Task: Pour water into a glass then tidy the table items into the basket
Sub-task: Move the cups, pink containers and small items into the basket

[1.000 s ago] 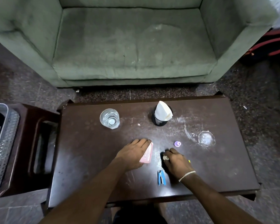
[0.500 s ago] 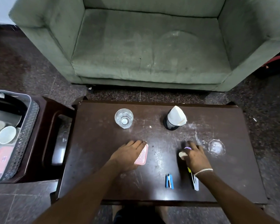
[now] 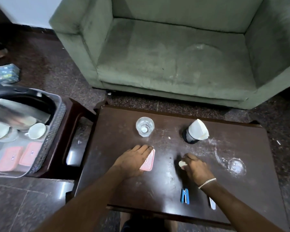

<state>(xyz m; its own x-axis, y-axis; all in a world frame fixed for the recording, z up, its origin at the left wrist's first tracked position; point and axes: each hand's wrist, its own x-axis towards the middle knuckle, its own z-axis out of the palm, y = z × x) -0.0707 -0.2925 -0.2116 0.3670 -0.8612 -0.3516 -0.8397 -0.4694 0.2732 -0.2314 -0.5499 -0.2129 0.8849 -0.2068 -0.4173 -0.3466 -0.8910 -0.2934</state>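
Observation:
On the dark wooden table, my left hand lies flat over a pink flat item, fingers together on top of it. My right hand is curled around a small white object at the table's middle. A glass of water stands at the back left of the table. A dark holder with white paper stands at the back centre. A blue stapler lies near the front edge. Beside my right forearm lies a small white-tipped tool. The grey basket stands left of the table.
The basket holds a metal kettle, two white cups and two pink lids, and rests on a dark side stand. A green sofa fills the back. A wet ring mark shows on the table's right.
The view has swung left, bringing the basket into sight. My right hand went out to a small purple cap and has drawn back left; the cap is no longer visible. My left hand stays on the pink item.

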